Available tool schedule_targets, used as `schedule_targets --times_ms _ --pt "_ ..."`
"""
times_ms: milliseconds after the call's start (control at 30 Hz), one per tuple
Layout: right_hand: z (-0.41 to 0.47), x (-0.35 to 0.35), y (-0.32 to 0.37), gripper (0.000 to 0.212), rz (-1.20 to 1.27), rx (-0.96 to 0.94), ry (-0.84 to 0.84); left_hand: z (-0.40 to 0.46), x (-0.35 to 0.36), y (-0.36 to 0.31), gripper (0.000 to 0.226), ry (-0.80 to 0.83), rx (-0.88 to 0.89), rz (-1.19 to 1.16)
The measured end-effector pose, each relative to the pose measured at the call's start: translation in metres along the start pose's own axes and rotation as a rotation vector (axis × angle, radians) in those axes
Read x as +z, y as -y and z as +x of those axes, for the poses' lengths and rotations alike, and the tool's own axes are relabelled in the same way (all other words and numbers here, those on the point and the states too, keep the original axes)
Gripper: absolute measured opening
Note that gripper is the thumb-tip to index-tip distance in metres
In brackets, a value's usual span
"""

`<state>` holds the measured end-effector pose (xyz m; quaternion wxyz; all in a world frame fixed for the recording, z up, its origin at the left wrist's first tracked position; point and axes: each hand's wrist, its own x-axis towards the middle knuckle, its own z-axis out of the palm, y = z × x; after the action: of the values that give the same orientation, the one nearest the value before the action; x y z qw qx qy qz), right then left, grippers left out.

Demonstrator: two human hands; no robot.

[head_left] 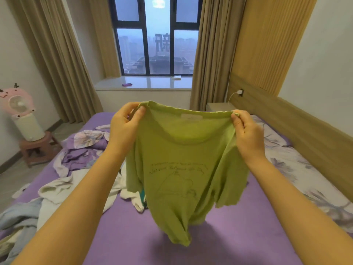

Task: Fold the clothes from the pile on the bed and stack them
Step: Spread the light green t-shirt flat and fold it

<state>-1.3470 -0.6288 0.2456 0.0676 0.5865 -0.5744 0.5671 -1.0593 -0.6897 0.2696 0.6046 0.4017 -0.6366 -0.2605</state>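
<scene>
Head camera: your left hand and right hand each pinch a shoulder of the green T-shirt; it hangs between them above the purple bed; the clothes pile lies left of the shirt.

You have a single view, the head camera worn on your head, looking forward and down along your own forearms. It sits close to your hands: the left hand and right hand fill the middle of the picture, with the green shirt hanging between them. The wide-angle lens bends the edges, so the curtains and headboard wall lean outward. You face across the bed toward the window at the far side of the room. The lower part takes in the bed; the pile of clothes lies to your left. No second view shares this scene.
</scene>
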Motion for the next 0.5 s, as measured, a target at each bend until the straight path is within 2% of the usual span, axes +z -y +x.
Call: schedule_targets --times_ms 200,300,400,500 --pt "0.036 -0.054 0.016 0.022 0.058 -0.112 -0.047 0.007 -0.004 -0.065 0.011 0.029 0.186 -0.008" --pt "0.049 -0.065 0.016 0.022 0.12 -0.117 -0.032 0.005 0.005 -0.076 0.011 -0.024 0.247 -0.031" --pt "0.045 -0.059 0.005 0.013 0.159 -0.098 0.034 0.0 0.026 -0.054 0.013 -0.017 0.165 0.056" --pt "0.023 -0.035 -0.023 0.004 0.169 0.068 0.171 -0.019 0.055 -0.008 0.01 0.022 0.004 0.097"
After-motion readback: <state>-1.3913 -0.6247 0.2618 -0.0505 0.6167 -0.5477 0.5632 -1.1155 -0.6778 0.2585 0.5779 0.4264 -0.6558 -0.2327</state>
